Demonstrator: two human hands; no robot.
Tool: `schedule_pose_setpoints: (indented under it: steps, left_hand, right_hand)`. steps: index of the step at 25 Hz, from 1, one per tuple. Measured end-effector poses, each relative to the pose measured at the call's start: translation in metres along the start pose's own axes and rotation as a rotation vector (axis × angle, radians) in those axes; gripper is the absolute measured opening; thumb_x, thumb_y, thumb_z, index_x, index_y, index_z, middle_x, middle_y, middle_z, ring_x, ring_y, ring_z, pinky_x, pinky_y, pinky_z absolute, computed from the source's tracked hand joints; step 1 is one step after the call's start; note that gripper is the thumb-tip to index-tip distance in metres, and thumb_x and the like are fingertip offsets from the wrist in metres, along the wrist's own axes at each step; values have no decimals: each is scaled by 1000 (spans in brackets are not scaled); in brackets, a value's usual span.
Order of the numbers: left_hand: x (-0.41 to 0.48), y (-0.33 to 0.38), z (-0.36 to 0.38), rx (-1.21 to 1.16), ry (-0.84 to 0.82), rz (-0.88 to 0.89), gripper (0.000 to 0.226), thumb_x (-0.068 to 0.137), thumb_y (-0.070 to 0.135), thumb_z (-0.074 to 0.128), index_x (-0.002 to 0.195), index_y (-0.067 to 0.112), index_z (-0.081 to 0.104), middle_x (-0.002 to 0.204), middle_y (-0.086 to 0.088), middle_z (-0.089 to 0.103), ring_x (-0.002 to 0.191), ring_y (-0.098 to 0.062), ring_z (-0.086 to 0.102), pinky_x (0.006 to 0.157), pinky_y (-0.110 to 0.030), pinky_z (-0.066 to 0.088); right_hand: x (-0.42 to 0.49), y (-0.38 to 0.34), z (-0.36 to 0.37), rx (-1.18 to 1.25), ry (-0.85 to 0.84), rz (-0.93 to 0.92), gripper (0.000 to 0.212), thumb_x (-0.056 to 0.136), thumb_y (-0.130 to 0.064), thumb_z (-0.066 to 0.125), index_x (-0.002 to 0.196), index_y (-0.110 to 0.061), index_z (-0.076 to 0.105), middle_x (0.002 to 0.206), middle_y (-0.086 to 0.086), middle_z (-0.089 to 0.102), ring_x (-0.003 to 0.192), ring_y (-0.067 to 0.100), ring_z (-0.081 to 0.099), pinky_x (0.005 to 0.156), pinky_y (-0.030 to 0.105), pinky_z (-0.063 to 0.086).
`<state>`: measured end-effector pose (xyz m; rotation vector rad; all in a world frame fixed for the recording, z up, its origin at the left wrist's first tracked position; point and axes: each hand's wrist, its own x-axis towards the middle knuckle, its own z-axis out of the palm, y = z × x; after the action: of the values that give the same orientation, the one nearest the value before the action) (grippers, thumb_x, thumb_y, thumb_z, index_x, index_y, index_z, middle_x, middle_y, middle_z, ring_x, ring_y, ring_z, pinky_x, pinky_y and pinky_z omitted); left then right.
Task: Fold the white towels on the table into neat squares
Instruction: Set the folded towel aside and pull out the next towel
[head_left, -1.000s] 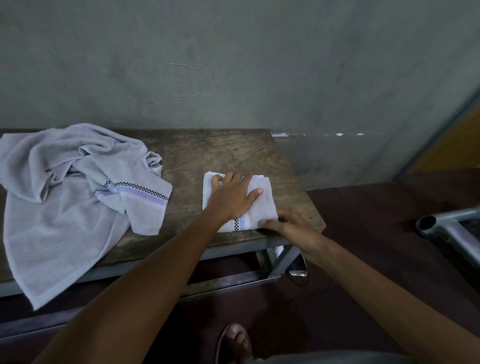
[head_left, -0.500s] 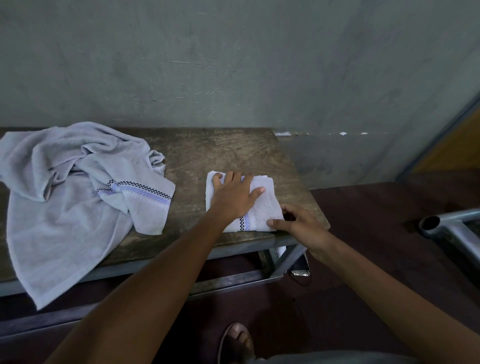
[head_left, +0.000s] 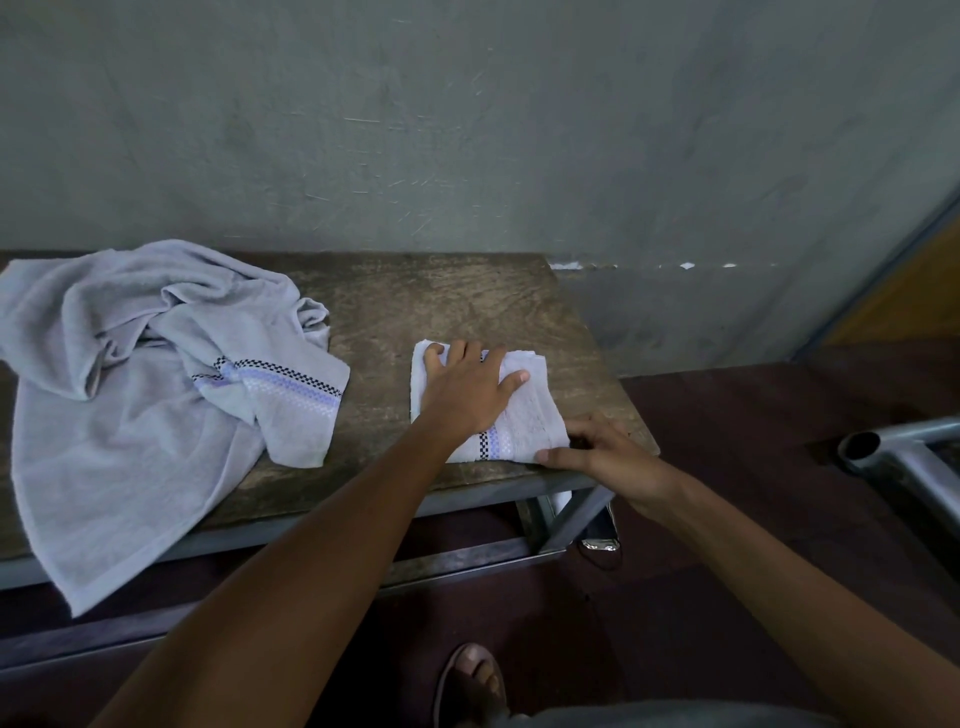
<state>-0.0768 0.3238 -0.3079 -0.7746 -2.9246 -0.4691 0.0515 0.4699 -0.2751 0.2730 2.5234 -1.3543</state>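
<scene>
Crumpled white striped towel (head_left: 130, 415) heaped on worn wooden table (head_left: 441, 301), left side, overhanging the front. My left grip (head_left: 467, 384) released, flat on small folded white towel (head_left: 530, 415) near table's right end. My right grip (head_left: 602, 452) pinches its near-right corner.

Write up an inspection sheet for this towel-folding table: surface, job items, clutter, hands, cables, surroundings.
Surface: table, worn wooden top on metal frame, against the wall.
Job's things: folded towel near the right front corner; unfolded towel crumpled at left, hanging over the front edge.
Clutter: shiny object on the floor by the table leg, kind unclear.
Hands: left hand flat on folded towel; right hand at its near right corner, fingers curled, grip unclear.
Cables: nothing seen.
Surroundings: grey wall; dark red floor; metal tube at right; foot below.
</scene>
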Motion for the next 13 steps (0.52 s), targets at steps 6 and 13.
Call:
schedule_pose_setpoints:
  steps: [6, 13]
  left_hand:
    - [0, 1, -1, 4, 13, -5, 52, 95, 57, 23, 135, 28, 39, 137, -2, 45, 130, -21, 32, 108, -51, 11]
    - [0, 1, -1, 12, 10, -4, 54, 95, 57, 22, 137, 28, 39, 138, -2, 45, 130, -21, 32, 109, -51, 11]
  right_hand:
    - [2, -3, -4, 304, 118, 2, 22, 74, -21, 78, 88, -16, 62, 90, -1, 66, 87, 15, 62, 81, 28, 48]
    - [5, -15, 3, 202, 98, 90, 20, 75, -31, 76, 90, -18, 70, 91, -3, 74, 89, 11, 68, 85, 28, 53]
